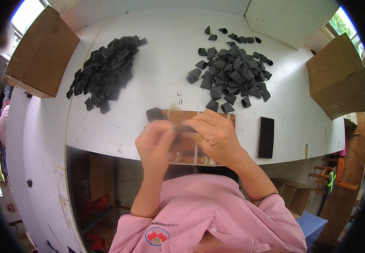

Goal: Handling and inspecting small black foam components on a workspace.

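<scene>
Two hands work over one brown board (232,121), and between them is one dark piece (183,130). The left hand (153,137) has thumb and fingers pinched together on the piece's 9 o'clock end; the right hand (216,135) has thumb and fingers clamped on its 3 o'clock end. Blur hides exactly where the fingertips press. The dark piece is small, black or nearly so, and smeared by motion, so its outline and any fold cannot be told. It is above the board, close to the board's middle.

Taking that middle as the clock's centre, one black scrap (153,114) lies at 10 o'clock, by the board's corner. Two piles rest on the white table (161,55): a pile of flat black pieces (104,71) farther out at 10 o'clock, and a pile of black tubes (235,74) at 1 o'clock, many with slanted, open ends. Both overlap too much to count. One dark-screened phone (266,137) lies at 3 o'clock. Two cardboard boxes stand outermost, a left box (43,48) at 10 o'clock and a right box (336,80) at 2 o'clock.
</scene>
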Tool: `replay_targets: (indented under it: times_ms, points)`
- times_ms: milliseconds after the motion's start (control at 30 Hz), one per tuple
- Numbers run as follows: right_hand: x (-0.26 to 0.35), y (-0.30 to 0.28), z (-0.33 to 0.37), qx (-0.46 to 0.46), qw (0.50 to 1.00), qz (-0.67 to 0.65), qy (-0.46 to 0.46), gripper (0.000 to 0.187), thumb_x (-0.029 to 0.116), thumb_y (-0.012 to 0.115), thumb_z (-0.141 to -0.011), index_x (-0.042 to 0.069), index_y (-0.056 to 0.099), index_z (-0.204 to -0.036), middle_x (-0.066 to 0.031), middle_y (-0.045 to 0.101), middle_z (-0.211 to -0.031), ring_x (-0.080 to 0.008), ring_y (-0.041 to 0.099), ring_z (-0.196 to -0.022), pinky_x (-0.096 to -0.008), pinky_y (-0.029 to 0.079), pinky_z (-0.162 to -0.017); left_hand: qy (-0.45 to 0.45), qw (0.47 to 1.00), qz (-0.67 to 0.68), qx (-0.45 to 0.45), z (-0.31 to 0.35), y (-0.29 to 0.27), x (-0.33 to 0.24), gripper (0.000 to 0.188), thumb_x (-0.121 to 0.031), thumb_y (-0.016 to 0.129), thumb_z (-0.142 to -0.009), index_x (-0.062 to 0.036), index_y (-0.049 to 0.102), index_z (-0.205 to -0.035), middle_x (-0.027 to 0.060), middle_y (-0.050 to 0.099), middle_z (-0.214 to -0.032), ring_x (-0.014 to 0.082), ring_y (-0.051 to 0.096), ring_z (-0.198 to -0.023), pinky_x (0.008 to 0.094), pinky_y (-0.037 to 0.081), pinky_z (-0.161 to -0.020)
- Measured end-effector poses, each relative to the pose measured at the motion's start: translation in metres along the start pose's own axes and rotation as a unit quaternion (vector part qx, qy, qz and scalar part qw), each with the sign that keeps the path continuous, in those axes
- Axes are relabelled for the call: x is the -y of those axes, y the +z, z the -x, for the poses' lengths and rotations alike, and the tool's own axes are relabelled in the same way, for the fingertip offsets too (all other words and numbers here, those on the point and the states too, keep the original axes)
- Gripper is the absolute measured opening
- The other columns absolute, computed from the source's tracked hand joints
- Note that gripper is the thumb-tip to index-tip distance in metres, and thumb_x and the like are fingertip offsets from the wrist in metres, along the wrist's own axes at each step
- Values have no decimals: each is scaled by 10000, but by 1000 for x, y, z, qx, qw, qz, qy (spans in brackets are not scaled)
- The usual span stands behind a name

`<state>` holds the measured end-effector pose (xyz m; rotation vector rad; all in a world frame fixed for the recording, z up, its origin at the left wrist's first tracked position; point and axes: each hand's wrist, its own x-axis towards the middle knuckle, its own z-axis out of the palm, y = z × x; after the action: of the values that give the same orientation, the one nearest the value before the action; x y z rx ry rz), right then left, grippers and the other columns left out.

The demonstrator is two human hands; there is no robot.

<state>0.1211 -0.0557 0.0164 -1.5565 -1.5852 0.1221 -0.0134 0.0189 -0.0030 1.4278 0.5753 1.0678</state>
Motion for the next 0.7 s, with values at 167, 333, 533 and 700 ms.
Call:
replay_targets:
  times_ms: [167, 333, 533, 700]
  points:
    - [-4, -1, -1, 20, 997, 61, -34, 140, 125, 656, -673, 46, 583, -762, -26, 578, -694, -187, 539, -669, -287, 436, -526, 10, 999, 40, 24, 1, -1, 9, 8, 25, 541, -788, 21, 547, -790, 77, 560, -822, 122, 501, -722, 233, 409, -656]
    - [-8, -1, 5, 10, 999, 36, -30, 126, 117, 646, -682, 49, 576, -763, -32, 581, -698, -196, 541, -672, -292, 440, -546, 45, 998, 36, 23, 0, 12, 0, 174, 1, 560, -789, 30, 547, -960, 94, 551, -896, 140, 513, -802, 245, 413, -734]
    - [-1, -5, 4, 6, 1000, 11, 1, 166, 112, 640, -692, 26, 591, -826, -74, 606, -762, -226, 564, -702, -300, 455, -594, 105, 977, -131, 128, -15, 10, -9, 227, 27, 604, -700, -21, 607, -922, 71, 581, -780, 187, 555, -739, 270, 442, -660]
    - [-2, -7, 1, 9, 999, -41, -4, 171, 86, 636, -697, 3, 600, -842, -91, 614, -777, -238, 572, -702, -307, 458, -608, 196, 958, -191, 84, -19, 14, -17, 118, 25, 640, -663, -25, 597, -761, 64, 558, -700, 208, 503, -640, 284, 408, -559]
